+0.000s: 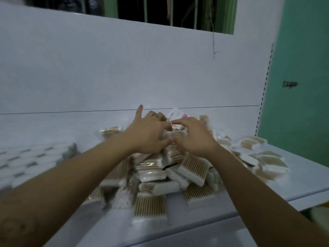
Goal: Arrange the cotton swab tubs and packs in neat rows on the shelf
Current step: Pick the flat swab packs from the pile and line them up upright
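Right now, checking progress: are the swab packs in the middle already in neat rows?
No, the swab packs lie in a jumbled heap on the shelf.

A white back panel (124,68) rises below a dark barred window (169,11), perhaps unglazed, beside a green wall (302,68).

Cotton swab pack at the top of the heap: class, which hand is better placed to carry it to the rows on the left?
Probably the left hand: its fingers wrap the pack, and the rows lie on its side. The right hand would cross over.
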`<state>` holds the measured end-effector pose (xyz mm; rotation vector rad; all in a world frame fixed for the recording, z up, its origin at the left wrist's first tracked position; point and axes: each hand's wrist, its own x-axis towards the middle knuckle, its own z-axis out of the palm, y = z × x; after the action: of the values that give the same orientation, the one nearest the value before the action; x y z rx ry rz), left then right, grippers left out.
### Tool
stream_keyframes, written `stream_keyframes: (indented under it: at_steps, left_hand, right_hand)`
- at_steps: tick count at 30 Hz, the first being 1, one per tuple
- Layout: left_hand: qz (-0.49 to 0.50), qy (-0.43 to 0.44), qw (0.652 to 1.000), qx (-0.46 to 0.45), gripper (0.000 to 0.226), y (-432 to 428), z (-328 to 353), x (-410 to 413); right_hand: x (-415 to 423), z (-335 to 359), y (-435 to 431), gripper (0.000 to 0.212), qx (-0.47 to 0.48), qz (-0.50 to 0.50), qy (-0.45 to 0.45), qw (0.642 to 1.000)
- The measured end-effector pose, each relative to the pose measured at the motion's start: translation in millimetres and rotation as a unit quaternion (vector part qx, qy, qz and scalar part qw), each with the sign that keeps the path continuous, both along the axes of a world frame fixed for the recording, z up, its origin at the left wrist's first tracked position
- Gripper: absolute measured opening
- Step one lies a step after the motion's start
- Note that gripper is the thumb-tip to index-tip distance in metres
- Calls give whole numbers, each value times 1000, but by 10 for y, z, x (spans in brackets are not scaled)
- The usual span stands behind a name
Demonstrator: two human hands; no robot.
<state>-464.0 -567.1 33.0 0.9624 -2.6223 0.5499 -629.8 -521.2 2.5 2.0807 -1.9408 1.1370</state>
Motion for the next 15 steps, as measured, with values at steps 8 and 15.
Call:
stream_keyframes:
  at_steps: [8,15]
  left_hand:
    - [138,-40,989,30,45,-56,43,1219]
    - [224,-35,971,80,45,-181,18,2050]
  right_hand:
    - [918,135,-273,54,29,105,123,986]
    - [1828,323,-597,47,66,170,237,954]
